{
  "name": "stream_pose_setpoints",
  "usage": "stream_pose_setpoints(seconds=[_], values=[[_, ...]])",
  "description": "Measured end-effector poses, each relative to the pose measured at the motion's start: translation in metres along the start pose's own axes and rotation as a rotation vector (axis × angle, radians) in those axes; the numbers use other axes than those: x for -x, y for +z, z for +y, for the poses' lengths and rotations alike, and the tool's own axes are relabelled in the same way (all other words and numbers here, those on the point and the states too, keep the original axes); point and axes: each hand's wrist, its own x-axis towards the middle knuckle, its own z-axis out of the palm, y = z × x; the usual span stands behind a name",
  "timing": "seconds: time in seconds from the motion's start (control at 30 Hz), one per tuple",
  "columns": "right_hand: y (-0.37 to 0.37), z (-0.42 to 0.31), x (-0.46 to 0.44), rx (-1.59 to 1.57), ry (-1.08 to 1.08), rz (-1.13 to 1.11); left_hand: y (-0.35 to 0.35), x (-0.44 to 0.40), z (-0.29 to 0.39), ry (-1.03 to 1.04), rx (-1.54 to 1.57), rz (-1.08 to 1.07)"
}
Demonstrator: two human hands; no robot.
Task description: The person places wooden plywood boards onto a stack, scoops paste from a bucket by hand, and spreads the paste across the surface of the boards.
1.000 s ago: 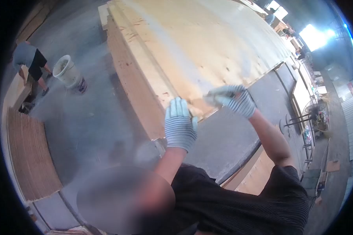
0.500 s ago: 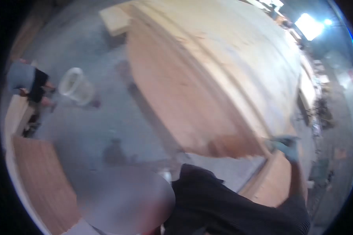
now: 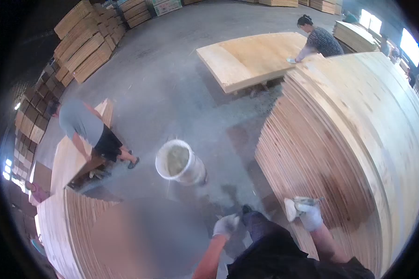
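Observation:
My right hand (image 3: 311, 218), in a pale glove, is closed around a flat scraper-like tool (image 3: 307, 201) with whitish material on it. It is in front of the layered side of a tall stack of plywood sheets (image 3: 321, 153); whether it touches them I cannot tell. My left hand (image 3: 226, 225), also gloved, hangs low over the floor left of my dark clothing, its fingers curled. What they hold, if anything, does not show clearly. Ahead of it stands a white bucket (image 3: 194, 172) with a pale greenish-grey mass inside.
Another plywood stack (image 3: 56, 232) is at lower left, partly behind a blurred patch. A co-worker (image 3: 86, 125) bends over boards at left; another person (image 3: 323, 42) leans over a low panel stack (image 3: 251, 60) at the back. Piled timber (image 3: 86, 42) lines the far left.
My view has swung left and lifted, bringing the bucket towards the middle and the plywood stack to the right. My right hand has left the stack's top edge; my left hand now shows.

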Motion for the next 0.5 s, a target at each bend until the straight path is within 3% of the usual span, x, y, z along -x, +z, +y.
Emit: stream_pose_setpoints(seconds=[0.03,0.07,0.1,0.13,0.17,0.2,0.27,0.3,0.37,0.5], values=[[0.033,-0.011,-0.039,0.004,0.026,0.0,0.037,-0.021,-0.096,0.021,-0.169,0.057],[0.077,-0.033,-0.08,0.007,0.047,-0.003,0.015,-0.037,-0.132,-0.249,-0.275,-0.217],[0.121,-0.056,-0.117,0.014,0.072,-0.007,0.006,-0.034,-0.178,-0.233,-0.287,-0.227],[0.16,-0.076,-0.153,0.024,0.074,-0.041,0.006,-0.032,-0.217,-0.448,-0.201,-0.275],[0.197,-0.091,-0.185,0.038,0.069,-0.07,0.036,-0.027,-0.291,-0.269,-0.228,-0.265],[0.229,-0.101,-0.216,0.06,0.074,-0.098,0.016,-0.018,-0.315,-0.09,-0.262,-0.247],[0.289,-0.111,-0.288,0.124,0.022,-0.152,-0.031,-0.037,-0.336,0.04,-0.289,-0.165],[0.321,-0.114,-0.333,0.148,-0.013,-0.185,-0.029,-0.057,-0.331,-0.651,0.186,-0.226],[0.376,-0.119,-0.416,0.164,0.02,-0.202,-0.07,-0.134,-0.347,-0.734,0.316,-0.154],[0.458,-0.081,-0.564,0.184,0.038,-0.123,-0.188,-0.319,-0.398,-0.621,0.368,-0.02]])
